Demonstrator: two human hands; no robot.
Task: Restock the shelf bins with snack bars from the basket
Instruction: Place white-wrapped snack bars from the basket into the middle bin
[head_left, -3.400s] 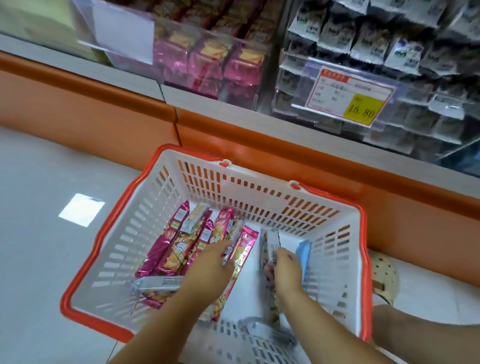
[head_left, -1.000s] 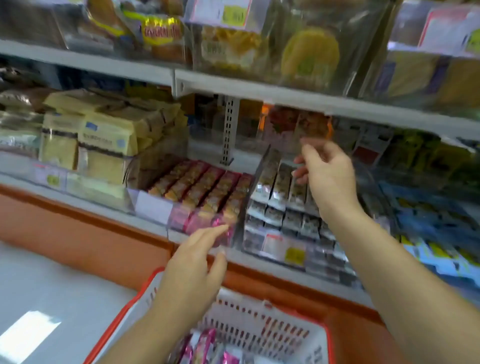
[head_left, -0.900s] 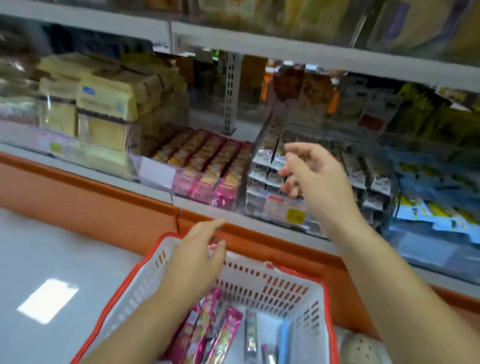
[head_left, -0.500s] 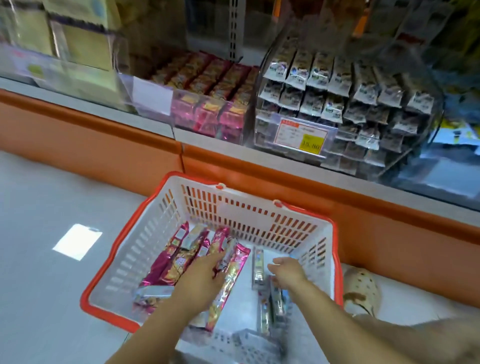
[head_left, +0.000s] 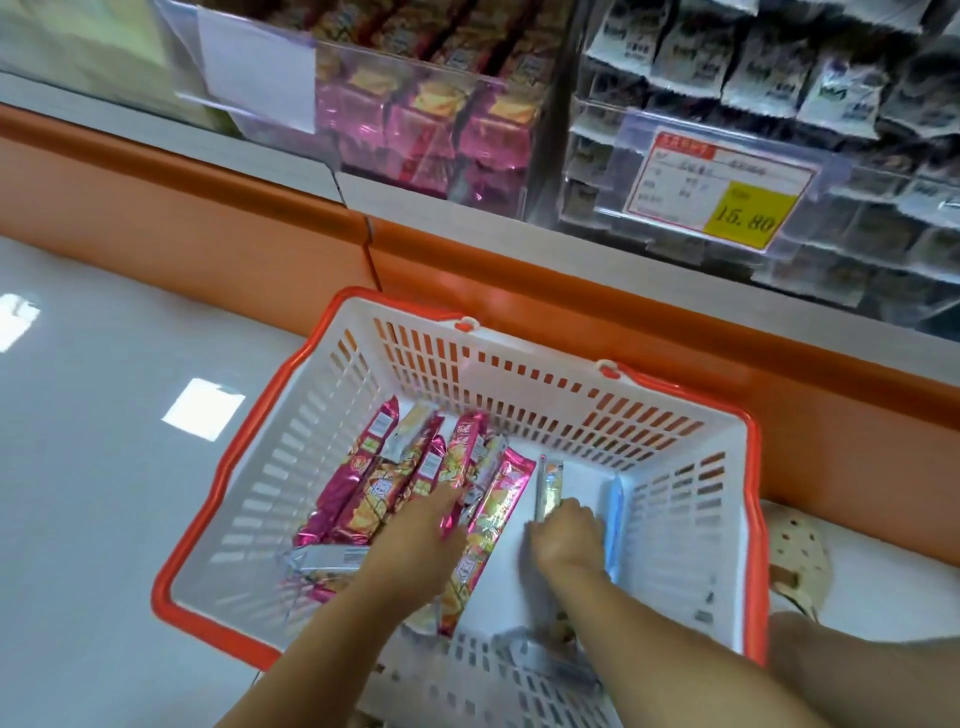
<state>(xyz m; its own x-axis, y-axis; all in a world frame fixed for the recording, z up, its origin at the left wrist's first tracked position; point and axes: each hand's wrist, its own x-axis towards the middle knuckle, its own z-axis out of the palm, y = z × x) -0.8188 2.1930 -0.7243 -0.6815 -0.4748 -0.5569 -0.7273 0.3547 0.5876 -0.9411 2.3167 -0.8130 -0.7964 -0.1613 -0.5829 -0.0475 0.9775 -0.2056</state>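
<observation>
A white basket with an orange rim (head_left: 244, 436) stands on the floor below the shelf. Several pink snack bars (head_left: 363, 483) lie in its left half. My left hand (head_left: 421, 540) is down on them, fingers curled round one pink bar. My right hand (head_left: 566, 535) is in the middle of the basket, fingers curled on a slim silver snack bar (head_left: 549, 480). A light blue bar (head_left: 614, 514) stands against the right wall. Above, a clear bin of pink bars (head_left: 431, 119) sits beside a clear bin of grey-white packets (head_left: 779, 78).
An orange shelf base (head_left: 519, 296) runs behind the basket. A price tag reading 15.80 (head_left: 722, 187) hangs on the right bin. A dotted shoe (head_left: 800, 561) and a leg are at the right. Grey floor (head_left: 104, 467) lies to the left.
Both hands came down from the shelf bins into the basket. The left now lies on the pink bars and the right has closed on the silver bar. The view tilted down.
</observation>
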